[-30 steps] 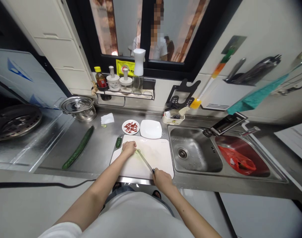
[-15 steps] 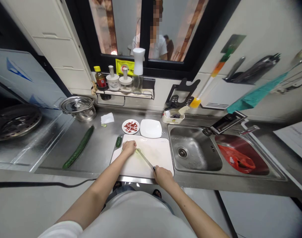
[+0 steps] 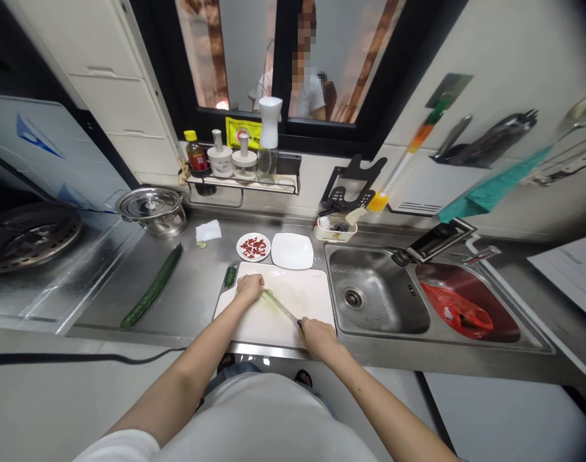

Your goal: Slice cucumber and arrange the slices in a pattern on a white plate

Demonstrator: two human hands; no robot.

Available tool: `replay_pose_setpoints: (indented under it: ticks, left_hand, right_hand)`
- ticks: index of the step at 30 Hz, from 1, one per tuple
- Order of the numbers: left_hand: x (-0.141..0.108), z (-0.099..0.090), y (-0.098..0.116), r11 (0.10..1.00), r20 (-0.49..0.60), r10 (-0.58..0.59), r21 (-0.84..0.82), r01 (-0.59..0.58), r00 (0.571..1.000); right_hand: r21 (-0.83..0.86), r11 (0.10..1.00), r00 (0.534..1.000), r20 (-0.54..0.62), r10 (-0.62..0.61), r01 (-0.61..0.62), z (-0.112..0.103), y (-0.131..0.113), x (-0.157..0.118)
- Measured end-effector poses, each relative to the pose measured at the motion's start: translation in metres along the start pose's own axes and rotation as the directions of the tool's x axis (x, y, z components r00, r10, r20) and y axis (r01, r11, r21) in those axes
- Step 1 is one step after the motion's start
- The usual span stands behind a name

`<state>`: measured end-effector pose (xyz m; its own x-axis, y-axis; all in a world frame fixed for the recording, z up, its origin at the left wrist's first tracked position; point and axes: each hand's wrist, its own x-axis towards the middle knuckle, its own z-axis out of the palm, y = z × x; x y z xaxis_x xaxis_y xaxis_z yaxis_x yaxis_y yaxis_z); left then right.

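Note:
On the white cutting board (image 3: 293, 324), my right hand (image 3: 317, 337) is closed round the handle of a knife (image 3: 282, 306), whose blade slants up and left. The blade's tip lies by a thin pale green slice (image 3: 267, 294). My left hand (image 3: 251, 287) is closed on the board just left of the tip; what its fingers hold is mostly hidden beneath them. A short cucumber piece (image 3: 230, 276) rests at the board's upper left corner. Behind the board are a plate of chopped red pieces (image 3: 253, 246) and a square white plate (image 3: 292, 250).
A long cucumber (image 3: 151, 287) lies on the steel counter at left, near a lidded pot (image 3: 153, 212) and a white tissue (image 3: 208, 230). The sink (image 3: 377, 289) is at right, with a red bag (image 3: 461, 311). A person shows in the window.
The view has shifted very slightly. Both hands and the knife stay in nearly the same place on the board.

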<state>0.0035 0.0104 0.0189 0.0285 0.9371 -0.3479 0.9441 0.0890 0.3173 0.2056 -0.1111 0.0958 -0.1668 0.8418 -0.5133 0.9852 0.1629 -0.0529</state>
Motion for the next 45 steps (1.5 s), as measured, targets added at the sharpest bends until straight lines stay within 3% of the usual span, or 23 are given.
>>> replay_pose_setpoints:
  ticks: [7, 19, 34, 45]
  left_hand:
    - [0.0, -0.001, 0.002, 1.0, 0.007, -0.014, -0.002, 0.014, 1.0]
    - [0.001, 0.002, 0.001, 0.999, -0.007, -0.027, -0.022, 0.027, 1.0]
    - [-0.006, 0.003, 0.002, 0.999, -0.041, -0.021, -0.042, 0.019, 0.999]
    - [-0.04, 0.01, 0.008, 0.977, -0.18, 0.187, 0.134, -0.164, 0.966]
  right_hand:
    - [0.029, 1.0, 1.0, 0.017, 0.011, -0.011, -0.002, -0.003, -0.003]
    - [0.093, 0.994, 0.999, 0.007, 0.05, -0.051, 0.019, 0.0, -0.005]
    - [0.116, 0.991, 0.997, 0.013, 0.073, -0.074, 0.027, 0.003, -0.016]
    - [0.131, 0.983, 0.991, 0.062, 0.119, -0.126, 0.023, 0.001, -0.028]
